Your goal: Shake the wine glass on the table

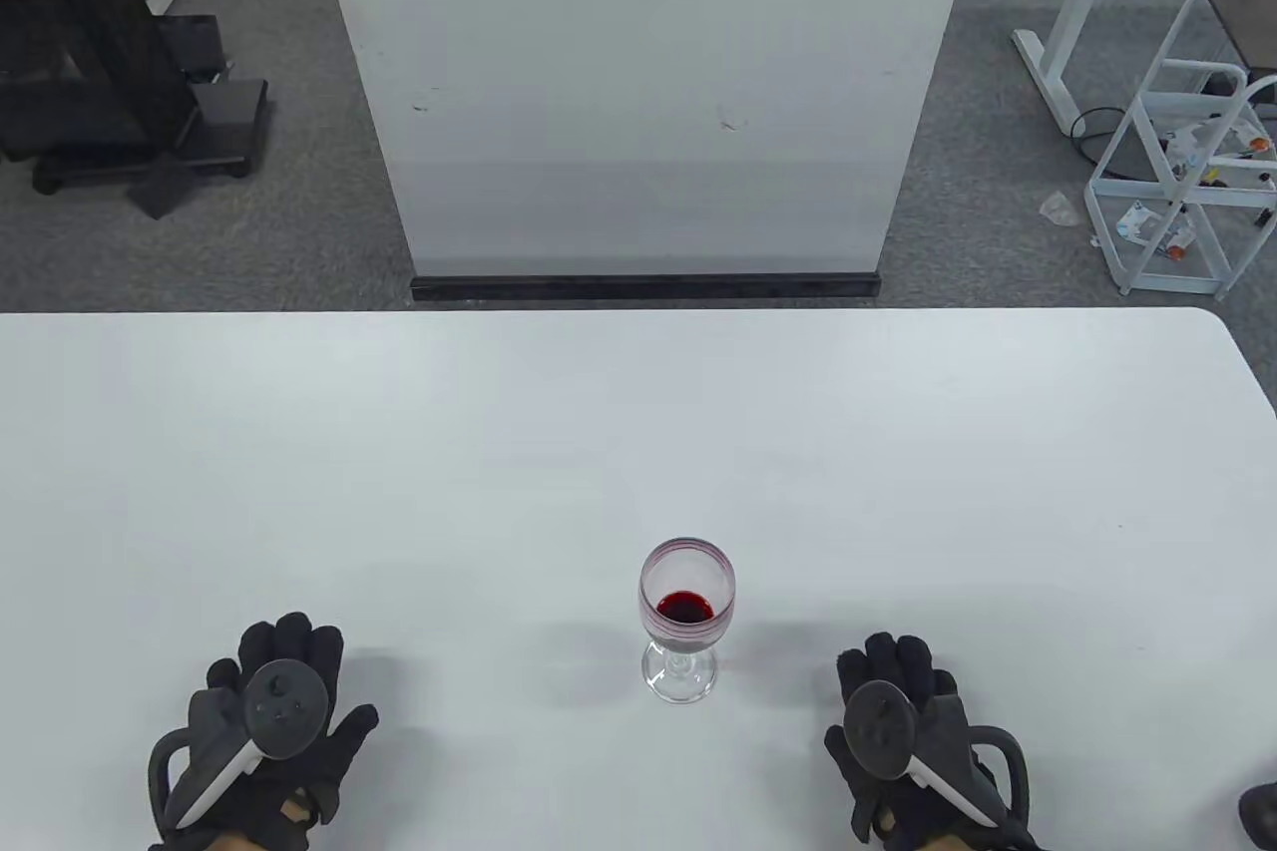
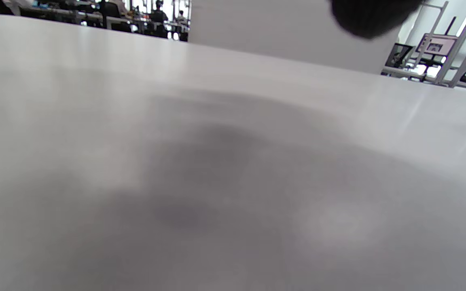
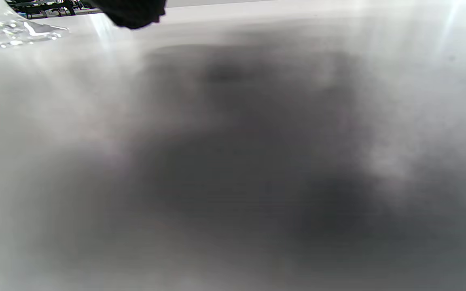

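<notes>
A clear wine glass [image 1: 685, 617] with a little red wine stands upright on the white table [image 1: 638, 452], near its front edge. My left hand [image 1: 284, 681] rests palm down on the table well to the left of the glass and holds nothing. My right hand [image 1: 898, 691] rests palm down to the right of the glass, apart from it, and holds nothing. The glass's foot [image 3: 10, 30] shows at the top left of the right wrist view, beside a gloved fingertip [image 3: 130, 14]. The left wrist view shows only the table and a fingertip [image 2: 372, 18].
A white panel [image 1: 643, 83] stands on the floor behind the table's far edge. A black stand [image 1: 100, 63] is at the far left and a white metal rack [image 1: 1187, 153] at the far right. A dark object [image 1: 1259, 811] sits at the bottom right corner.
</notes>
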